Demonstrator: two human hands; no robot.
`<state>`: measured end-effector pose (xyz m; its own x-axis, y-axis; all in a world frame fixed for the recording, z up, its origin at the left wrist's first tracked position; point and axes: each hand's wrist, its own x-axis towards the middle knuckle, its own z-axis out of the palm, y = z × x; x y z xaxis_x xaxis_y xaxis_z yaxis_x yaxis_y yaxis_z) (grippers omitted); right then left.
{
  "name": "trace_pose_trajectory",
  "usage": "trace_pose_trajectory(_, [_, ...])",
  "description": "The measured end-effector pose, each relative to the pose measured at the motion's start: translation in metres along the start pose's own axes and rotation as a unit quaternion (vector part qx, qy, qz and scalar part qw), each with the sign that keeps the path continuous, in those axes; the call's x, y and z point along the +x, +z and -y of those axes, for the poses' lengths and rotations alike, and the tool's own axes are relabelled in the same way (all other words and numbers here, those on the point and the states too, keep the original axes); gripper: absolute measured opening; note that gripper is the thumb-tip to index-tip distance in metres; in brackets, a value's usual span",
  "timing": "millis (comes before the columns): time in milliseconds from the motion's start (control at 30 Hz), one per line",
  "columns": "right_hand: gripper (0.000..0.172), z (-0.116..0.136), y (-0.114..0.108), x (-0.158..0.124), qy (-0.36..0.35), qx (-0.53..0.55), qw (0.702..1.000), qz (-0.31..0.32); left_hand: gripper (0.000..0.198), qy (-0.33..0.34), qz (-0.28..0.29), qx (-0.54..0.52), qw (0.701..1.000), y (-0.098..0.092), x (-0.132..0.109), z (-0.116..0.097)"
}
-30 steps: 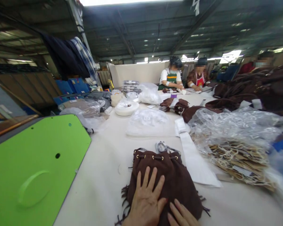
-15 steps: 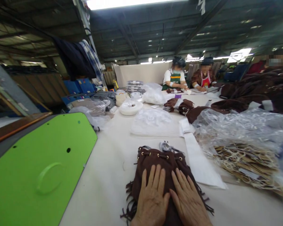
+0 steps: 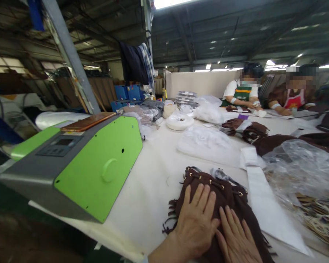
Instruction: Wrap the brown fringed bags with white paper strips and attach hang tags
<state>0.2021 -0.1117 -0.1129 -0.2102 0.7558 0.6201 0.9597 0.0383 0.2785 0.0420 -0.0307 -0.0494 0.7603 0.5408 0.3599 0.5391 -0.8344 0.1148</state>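
A fringed brown bag (image 3: 228, 196) lies on the bench (image 3: 150, 179), left hand (image 3: 199, 221) and right hand (image 3: 237, 235) flat across it, grip outspread and clasping nothing, seemingly to keep its soft front level.

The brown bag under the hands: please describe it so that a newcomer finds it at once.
Find the green machine on the white table. To its right in the picture, a brown bag lies under the left hand and right hand. Unlike the brown bundle farther back, it shows gold rings along its top.
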Motion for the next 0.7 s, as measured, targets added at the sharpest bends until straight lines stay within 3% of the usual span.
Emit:
trace_pose_trajectory(100, [0.056, 0.001, -0.004, 0.002, 0.022, -0.002, 1.0, 0.0, 0.074, -0.041, 0.01, -0.013, 0.999, 0.013, -0.005, 0.002])
trace_pose_trajectory(200, [0.052, 0.004, -0.017, 0.006, 0.033, 0.012, 0.999, -0.004, 0.068, -0.076, 0.004, -0.022, 0.997, 0.029, -0.008, 0.006])
trace_pose_trajectory(300, [0.042, 0.007, -0.029, 0.003, -0.078, 0.031, 0.994, -0.064, 0.052, -0.057, -0.031, -0.049, 0.997, 0.031, -0.005, 0.013])
trace_pose_trajectory(400, [0.031, 0.008, -0.036, -0.003, -0.18, 0.006, 0.978, -0.102, 0.04, -0.085, -0.146, -0.087, 0.982, 0.02, -0.008, 0.022])
trace_pose_trajectory(500, [0.038, 0.01, -0.038, -0.005, -0.19, -0.031, 0.978, -0.078, 0.032, -0.149, -0.265, -0.146, 0.941, 0.006, -0.03, 0.028])
trace_pose_trajectory(567, [0.04, 0.018, -0.032, -0.005, -0.193, -0.051, 0.978, -0.064, 0.027, -0.167, -0.281, -0.225, 0.918, 0.003, -0.054, 0.026])
trace_pose_trajectory(633, [0.042, 0.031, -0.024, -0.004, -0.159, -0.065, 0.983, -0.072, 0.024, -0.192, -0.251, -0.339, 0.886, 0.007, -0.08, 0.018])
trace_pose_trajectory(700, [0.049, 0.044, -0.017, -0.002, -0.091, -0.068, 0.989, -0.097, 0.021, -0.261, -0.151, -0.495, 0.815, 0.015, -0.098, 0.007])
